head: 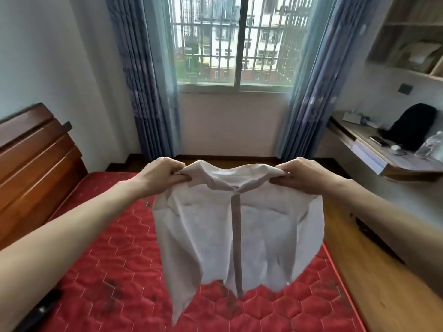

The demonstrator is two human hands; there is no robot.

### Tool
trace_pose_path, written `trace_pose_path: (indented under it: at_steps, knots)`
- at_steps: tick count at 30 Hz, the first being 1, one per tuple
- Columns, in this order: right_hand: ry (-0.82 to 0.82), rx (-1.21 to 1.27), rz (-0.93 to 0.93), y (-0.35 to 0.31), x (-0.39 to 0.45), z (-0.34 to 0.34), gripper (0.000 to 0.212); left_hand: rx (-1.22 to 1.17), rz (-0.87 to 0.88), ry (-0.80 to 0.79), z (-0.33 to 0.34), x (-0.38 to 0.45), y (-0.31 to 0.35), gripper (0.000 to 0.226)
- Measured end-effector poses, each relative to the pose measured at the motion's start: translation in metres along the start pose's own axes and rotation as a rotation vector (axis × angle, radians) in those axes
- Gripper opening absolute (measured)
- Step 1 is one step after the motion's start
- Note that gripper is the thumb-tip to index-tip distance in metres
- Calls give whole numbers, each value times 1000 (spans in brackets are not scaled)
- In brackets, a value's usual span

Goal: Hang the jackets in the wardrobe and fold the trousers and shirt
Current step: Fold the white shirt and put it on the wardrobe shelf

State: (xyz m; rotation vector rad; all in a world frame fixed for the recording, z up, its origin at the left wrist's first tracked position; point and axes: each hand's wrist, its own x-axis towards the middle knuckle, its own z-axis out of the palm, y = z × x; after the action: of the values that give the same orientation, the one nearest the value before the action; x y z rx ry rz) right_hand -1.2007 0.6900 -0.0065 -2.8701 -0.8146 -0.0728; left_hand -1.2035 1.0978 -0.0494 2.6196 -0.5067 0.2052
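Your left hand (161, 174) and right hand (302, 174) grip the white shirt (239, 226) shoulders; its hem hangs above the red mattress (115, 271).

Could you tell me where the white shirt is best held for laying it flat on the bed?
By both shoulders beside the collar, from above, as the left hand and right hand pinch it now: the shirt hangs straight, placket centred.
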Motion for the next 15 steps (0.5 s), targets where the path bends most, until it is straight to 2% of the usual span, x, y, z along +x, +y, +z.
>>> trace_pose_path:
  at_steps: [3,5,7,9,11,13,15]
  knots:
    - [-56,186,57,10,5,-5,18,-129,11,-54,-15,10,-3,40]
    - [-82,330,85,20,11,0,29,-207,-16,-73,-20,16,-10,39]
    - [-29,354,103,26,23,8,46,-283,-96,-37,-17,25,-18,34]
    - [112,378,126,29,41,13,51,-323,-183,77,-13,38,-19,35]
    - [301,369,132,23,59,6,45,-365,-228,238,-13,51,-13,37]
    - [483,251,138,17,74,-11,41,-362,-234,420,-21,62,-3,42]
    - [628,29,121,11,83,-31,46,-298,-201,562,-35,67,5,45]
